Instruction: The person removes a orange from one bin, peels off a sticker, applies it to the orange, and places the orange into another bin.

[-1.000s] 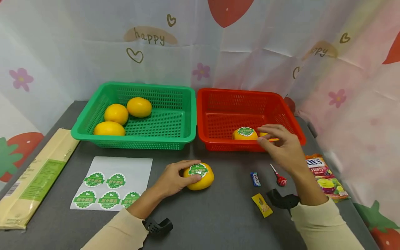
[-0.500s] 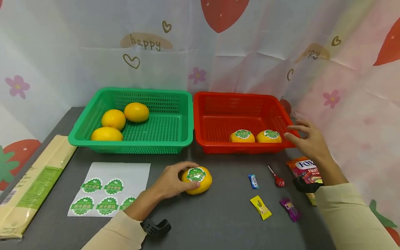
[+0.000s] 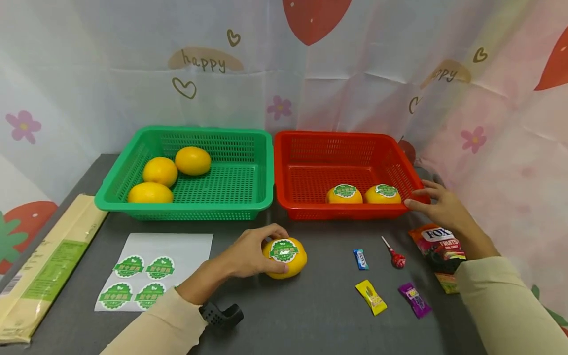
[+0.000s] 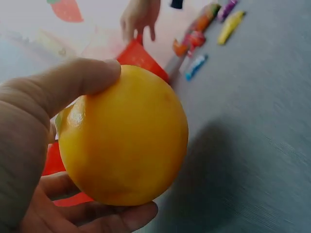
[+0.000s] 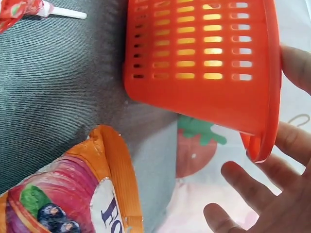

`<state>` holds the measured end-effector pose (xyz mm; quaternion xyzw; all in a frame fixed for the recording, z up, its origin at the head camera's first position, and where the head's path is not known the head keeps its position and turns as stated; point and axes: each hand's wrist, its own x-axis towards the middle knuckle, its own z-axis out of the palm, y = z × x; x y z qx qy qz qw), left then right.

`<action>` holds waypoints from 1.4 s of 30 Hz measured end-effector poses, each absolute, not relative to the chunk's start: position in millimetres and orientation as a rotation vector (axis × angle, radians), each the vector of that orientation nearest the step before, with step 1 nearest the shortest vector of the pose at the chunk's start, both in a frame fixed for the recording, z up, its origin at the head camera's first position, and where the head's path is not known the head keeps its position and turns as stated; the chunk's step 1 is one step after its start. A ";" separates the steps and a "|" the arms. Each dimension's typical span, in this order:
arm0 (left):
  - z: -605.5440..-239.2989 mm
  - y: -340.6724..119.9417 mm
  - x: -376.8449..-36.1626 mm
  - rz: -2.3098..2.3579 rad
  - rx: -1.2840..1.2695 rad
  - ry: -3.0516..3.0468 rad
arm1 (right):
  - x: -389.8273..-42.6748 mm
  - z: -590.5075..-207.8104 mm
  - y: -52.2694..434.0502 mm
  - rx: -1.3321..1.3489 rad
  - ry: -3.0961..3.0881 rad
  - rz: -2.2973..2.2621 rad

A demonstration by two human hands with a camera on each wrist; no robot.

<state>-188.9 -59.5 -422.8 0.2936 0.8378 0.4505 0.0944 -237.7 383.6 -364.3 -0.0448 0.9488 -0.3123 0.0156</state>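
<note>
In the head view my left hand point(image 3: 252, 251) grips a yellow-orange fruit point(image 3: 299, 259) with a green-and-white round sticker point(image 3: 284, 250) facing up. The left wrist view shows the thumb on one side of that fruit point(image 4: 131, 136) and fingers under the other; its sticker is hidden there. My right hand point(image 3: 445, 209) is at the near right corner of the red basket point(image 3: 328, 213), fingers spread. In the right wrist view, thumb and fingertips lie right at the basket's rim point(image 5: 273, 73). Two stickered fruits point(image 3: 344, 195) sit inside the red basket.
A green basket point(image 3: 199, 207) holds three plain fruits point(image 3: 193, 160). A sticker sheet point(image 3: 170, 241) and a long cream packet point(image 3: 57, 261) lie at left. At right are a lollipop point(image 3: 398, 260), small wrapped candies point(image 3: 372, 297) and a candy bag point(image 3: 437, 241), partly under the right arm.
The right hand has left the fruit in the red basket and moved right, then down to the basket's rim. The left hand keeps holding its fruit, shifted slightly right.
</note>
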 end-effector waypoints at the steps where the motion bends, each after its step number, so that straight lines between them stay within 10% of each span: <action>1: -416.8 -57.9 -189.7 1.344 0.884 2.473 | -238.4 -364.3 384.3 -0.136 2.949 -0.965; 18: -300.9 -17.3 -265.5 1.227 0.795 2.471 | -240.5 -359.2 383.6 -0.195 2.953 -0.898; 42: -340.2 52.8 -333.0 0.452 0.609 2.459 | -238.8 -360.6 391.9 -0.207 2.960 -0.888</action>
